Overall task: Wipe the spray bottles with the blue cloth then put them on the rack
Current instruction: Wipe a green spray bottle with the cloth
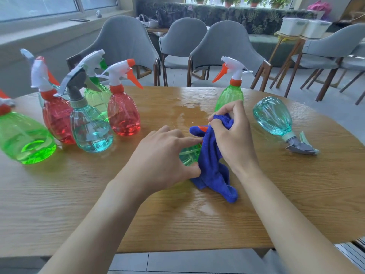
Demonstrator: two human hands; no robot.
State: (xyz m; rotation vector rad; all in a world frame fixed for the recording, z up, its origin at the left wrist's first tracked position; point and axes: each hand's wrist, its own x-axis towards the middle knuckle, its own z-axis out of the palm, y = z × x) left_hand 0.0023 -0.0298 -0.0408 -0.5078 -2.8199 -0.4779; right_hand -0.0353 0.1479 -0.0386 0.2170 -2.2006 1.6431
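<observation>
A green spray bottle (190, 154) lies on its side in the middle of the wooden table (197, 218). My left hand (164, 157) grips its body. My right hand (233, 135) holds the blue cloth (214, 171) wrapped around the bottle's neck and head; only an orange tip (203, 128) of the head shows. Another green bottle (230, 89) stands upright just behind my right hand. A teal bottle (274, 117) lies on its side at the right. At the left stand several bottles, among them a red one (123, 113), a teal one (89, 129) and a large green one (23, 139).
A wet patch (187, 112) glistens on the table behind my hands. Grey chairs (223, 50) stand along the far side of the table. White boxes (304, 26) sit on a side table at the back right. No rack is in view.
</observation>
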